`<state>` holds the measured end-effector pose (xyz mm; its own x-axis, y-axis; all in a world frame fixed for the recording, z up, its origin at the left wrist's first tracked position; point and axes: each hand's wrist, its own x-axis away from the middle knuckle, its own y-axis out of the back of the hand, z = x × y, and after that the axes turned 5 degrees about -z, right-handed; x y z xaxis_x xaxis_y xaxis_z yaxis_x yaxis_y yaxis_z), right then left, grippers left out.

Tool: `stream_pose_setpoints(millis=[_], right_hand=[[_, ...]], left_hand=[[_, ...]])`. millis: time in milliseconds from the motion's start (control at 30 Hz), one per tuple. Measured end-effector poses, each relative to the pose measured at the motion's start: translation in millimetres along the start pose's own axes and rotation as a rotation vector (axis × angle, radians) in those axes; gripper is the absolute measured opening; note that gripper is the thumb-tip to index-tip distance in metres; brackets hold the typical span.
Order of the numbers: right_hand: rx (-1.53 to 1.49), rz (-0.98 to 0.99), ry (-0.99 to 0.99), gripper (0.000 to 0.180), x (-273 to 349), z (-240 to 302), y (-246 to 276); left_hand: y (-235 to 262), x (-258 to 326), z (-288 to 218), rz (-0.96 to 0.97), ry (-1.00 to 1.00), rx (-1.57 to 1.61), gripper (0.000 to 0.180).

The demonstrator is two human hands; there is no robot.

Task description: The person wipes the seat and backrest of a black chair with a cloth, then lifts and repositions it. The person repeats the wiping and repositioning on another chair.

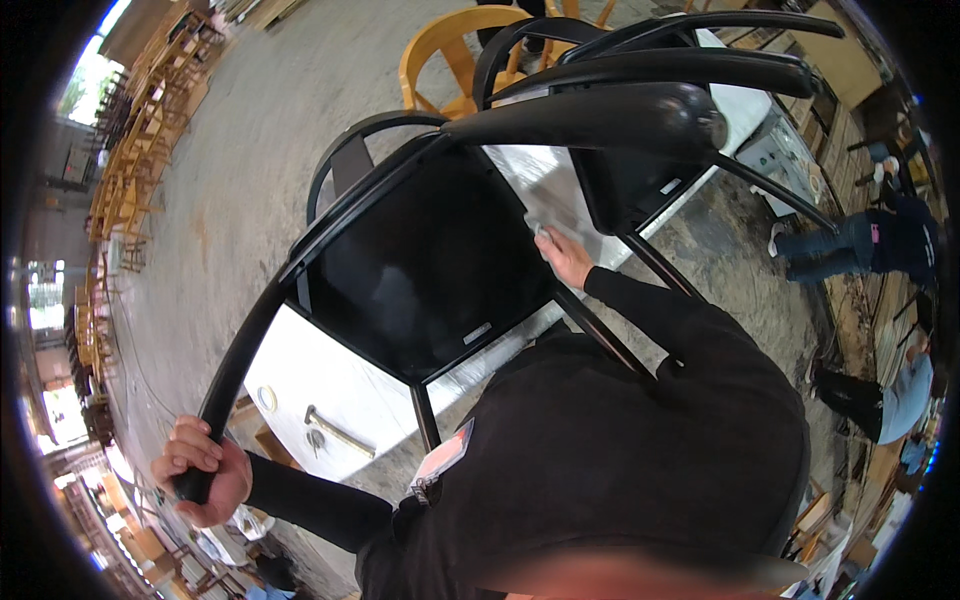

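Grip, left hand [200, 470]: clenched around the lower end of the curved black armrest [235, 365] of the black chair [430, 265], steadying the frame.
Grip, right hand [565, 255]: fingers pressed onto a small pale cloth [542, 232] lying against the chair's frame edge; whether they close around the cloth cannot be told.
Chair position: tipped up on the white workbench [320, 385], seat underside facing the camera, legs running toward the viewer.
Step in hand (judgement): wiping the chair frame while the other hand braces it.
Next move (judgement): calls for sliding the cloth along the rail under even pressure, the armrest hold firm so the chair does not rock.
Bench items: metal tool [340, 432] and a ring-shaped object [267, 398] lie on the near end, apart from both hands.
Behind: a second black chair [660, 130], then an unpainted wooden chair [450, 55].
Far right: other people stand at work.
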<state>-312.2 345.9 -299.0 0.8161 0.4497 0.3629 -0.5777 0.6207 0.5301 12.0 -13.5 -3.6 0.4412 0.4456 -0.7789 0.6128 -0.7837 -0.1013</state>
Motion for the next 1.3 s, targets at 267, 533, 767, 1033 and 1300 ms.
stream_pose_setpoints(millis=[267, 533, 767, 1033, 1300], right_hand=[[-0.596, -0.328, 0.691, 0.046, -102, 94, -1], [-0.318, -0.058, 0.109, 0.048, 7, -30, -16], [-0.658, 0.009, 0.150, 0.078, -47, 12, -17], [-0.602, -0.286, 0.539, 0.055, -52, 54, -17], [-0.351, -0.129, 0.091, 0.054, -24, -46, -33]], left_hand=[[-2, -2, -2, -0.009, 0.020, -0.031, 0.043], [-1, -2, -3, -0.011, 0.015, -0.067, 0.044], [3, -3, -1, -0.018, 0.003, -0.066, 0.044], [3, -3, -4, -0.025, 0.000, -0.094, 0.045], [6, -2, -1, -0.020, -0.001, -0.077, 0.045]])
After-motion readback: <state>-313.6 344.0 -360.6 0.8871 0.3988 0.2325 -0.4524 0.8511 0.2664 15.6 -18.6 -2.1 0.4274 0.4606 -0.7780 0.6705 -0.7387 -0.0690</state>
